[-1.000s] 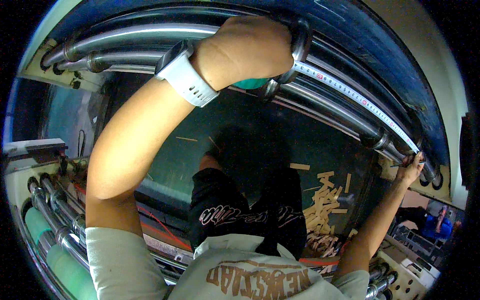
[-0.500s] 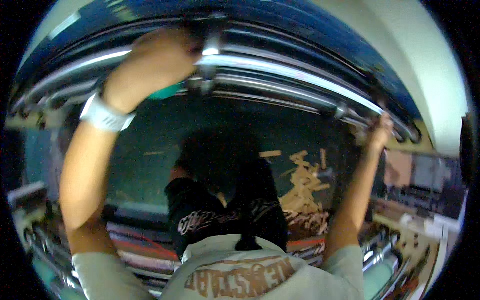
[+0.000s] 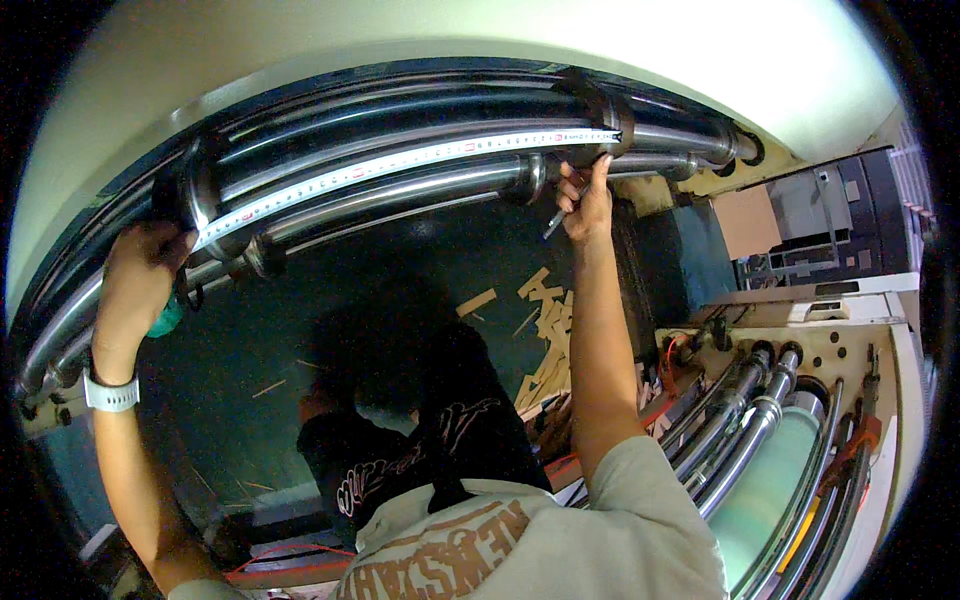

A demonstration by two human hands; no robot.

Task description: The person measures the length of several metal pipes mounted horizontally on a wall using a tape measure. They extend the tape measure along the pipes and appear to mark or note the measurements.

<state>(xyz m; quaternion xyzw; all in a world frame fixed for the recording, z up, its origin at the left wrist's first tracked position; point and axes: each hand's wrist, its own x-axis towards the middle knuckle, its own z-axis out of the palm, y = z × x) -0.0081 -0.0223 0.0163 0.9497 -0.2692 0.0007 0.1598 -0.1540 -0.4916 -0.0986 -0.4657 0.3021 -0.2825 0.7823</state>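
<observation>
Inside a big machine, steel rollers [image 3: 420, 185] arch overhead. The left hand [image 3: 135, 275] is closed around a green tape case; the right hand [image 3: 588, 195] pinches a pen. Between them the measuring tape [image 3: 400, 160] lies along a roller (thin, springy, best held at both ends).

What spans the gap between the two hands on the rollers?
Head view: a tape measure stretched along the steel rollers, from the left hand to the right hand, which also holds a pen.
</observation>
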